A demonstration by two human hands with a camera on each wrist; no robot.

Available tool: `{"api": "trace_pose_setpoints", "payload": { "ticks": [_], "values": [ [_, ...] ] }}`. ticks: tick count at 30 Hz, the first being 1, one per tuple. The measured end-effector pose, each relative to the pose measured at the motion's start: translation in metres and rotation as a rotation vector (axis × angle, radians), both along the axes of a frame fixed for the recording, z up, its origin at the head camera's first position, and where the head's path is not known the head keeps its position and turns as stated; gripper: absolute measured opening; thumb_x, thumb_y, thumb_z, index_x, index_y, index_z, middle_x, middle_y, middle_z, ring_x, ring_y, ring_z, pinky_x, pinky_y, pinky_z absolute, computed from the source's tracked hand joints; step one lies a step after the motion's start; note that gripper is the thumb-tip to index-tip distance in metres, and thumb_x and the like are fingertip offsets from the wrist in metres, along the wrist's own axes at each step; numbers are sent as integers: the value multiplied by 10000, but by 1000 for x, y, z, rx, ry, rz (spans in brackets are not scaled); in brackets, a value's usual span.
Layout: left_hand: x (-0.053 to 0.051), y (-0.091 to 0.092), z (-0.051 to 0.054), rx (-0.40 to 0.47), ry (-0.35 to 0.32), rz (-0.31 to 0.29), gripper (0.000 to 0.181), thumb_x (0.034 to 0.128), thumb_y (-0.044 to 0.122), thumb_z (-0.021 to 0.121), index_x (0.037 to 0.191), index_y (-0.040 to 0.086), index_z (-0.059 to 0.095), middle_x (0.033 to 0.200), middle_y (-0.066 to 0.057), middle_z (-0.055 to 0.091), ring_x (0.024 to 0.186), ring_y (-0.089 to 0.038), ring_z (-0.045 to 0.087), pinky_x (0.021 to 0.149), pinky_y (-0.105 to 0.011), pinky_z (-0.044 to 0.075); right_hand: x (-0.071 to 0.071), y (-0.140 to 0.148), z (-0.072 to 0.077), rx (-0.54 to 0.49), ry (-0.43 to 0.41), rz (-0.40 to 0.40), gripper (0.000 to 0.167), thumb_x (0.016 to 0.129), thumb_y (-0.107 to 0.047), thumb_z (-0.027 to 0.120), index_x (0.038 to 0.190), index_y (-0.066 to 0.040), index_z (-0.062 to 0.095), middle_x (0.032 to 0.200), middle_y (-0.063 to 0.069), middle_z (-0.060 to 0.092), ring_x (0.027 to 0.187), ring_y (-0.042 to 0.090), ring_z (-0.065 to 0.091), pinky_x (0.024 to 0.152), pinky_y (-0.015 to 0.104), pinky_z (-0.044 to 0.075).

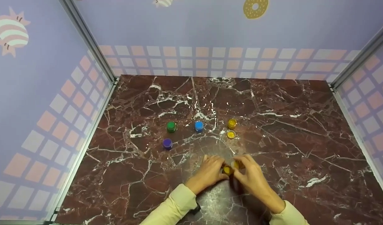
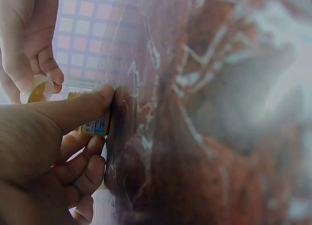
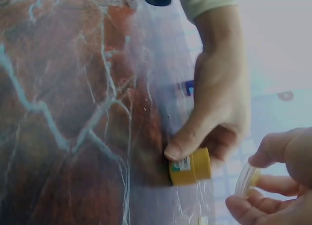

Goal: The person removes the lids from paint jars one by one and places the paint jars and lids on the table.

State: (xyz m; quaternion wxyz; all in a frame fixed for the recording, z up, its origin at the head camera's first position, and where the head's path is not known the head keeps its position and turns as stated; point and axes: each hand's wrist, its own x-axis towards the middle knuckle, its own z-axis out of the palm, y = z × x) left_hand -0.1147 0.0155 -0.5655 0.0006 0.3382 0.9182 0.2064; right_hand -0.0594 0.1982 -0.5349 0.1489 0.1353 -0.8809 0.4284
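Note:
My left hand [image 1: 208, 172] grips a small yellow paint jar [image 3: 190, 167] by its sides, low over the tabletop. The jar bears a printed label [image 2: 92, 126], and its top has no lid on it; yellow shows inside in the head view. To the right, my right hand [image 1: 251, 175] pinches a clear round lid [image 3: 247, 180] by its rim, tilted on edge. A yellow layer shows on the lid's inner face. Jar and lid are apart by a small gap. Whether the jar's base touches the table cannot be told.
Beyond the hands stand a green jar [image 1: 171, 127], a blue jar [image 1: 199, 126], a purple jar [image 1: 167, 143] and another yellow jar [image 1: 232, 123]. A loose yellow lid [image 1: 231, 134] lies just in front of that yellow jar. Patterned walls border the marbled table [image 1: 288, 125].

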Motion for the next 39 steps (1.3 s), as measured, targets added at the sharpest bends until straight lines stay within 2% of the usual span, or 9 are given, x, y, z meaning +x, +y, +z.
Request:
{"api": "trace_pose_setpoints", "payload": {
  "ticks": [3,7,13,17,22,26,30,34,39],
  "values": [
    [0,3,0,10,28,10,413,752,393,899,1019,157,689,946,42,689,894,-159,635,823,-336,364,1,10,2,-97,-37,-9,381,772,162,753,1136,64,692,1040,60,647,855,213,663,761,348,589],
    [-1,6,-1,26,32,8,429,762,365,897,1062,155,672,980,25,701,919,-169,646,837,-344,372,1,24,7,-256,-86,3,353,798,181,721,1133,77,683,1041,119,655,878,230,657,784,269,570],
    [-3,11,0,37,26,-1,415,774,348,887,1061,149,664,995,14,695,936,-174,641,838,-348,372,-2,39,11,-544,-279,-18,305,859,181,681,1158,130,651,1056,270,655,936,227,681,811,227,552],
    [-5,17,2,23,16,-6,408,775,354,886,1054,153,665,982,19,688,930,-169,635,829,-338,372,-3,48,10,-672,-364,-46,302,887,168,665,1185,140,631,1074,262,667,953,214,691,806,259,563],
    [-9,28,5,-12,25,2,397,778,336,890,1056,153,673,990,13,687,943,-178,643,825,-341,377,-1,60,8,-864,-402,-29,313,925,152,622,1230,187,564,1063,237,656,955,234,691,816,288,558],
    [-10,37,8,-22,15,6,375,790,292,880,1066,147,672,1012,4,691,952,-188,652,835,-341,387,1,71,7,-1015,-394,60,323,946,155,571,1260,203,519,1076,172,659,965,228,684,832,284,546],
    [-10,45,8,-8,-4,8,374,802,232,870,1097,129,664,1028,-10,676,961,-199,666,833,-334,406,3,81,6,-1132,-350,219,294,971,153,503,1261,142,548,1129,141,656,1009,233,666,895,298,533],
    [-9,53,9,40,-53,-3,386,819,151,850,1149,99,656,1057,-35,665,994,-207,667,848,-339,422,3,91,5,-1223,-331,356,316,998,157,419,1259,70,575,1176,152,640,1072,257,650,977,337,506],
    [-9,59,9,56,-66,-25,355,816,97,835,1126,90,662,1058,-49,660,998,-223,666,844,-346,433,6,98,2,-1272,-328,391,340,1007,159,382,1260,56,584,1181,150,642,1073,257,652,971,338,511]
  ]
}}
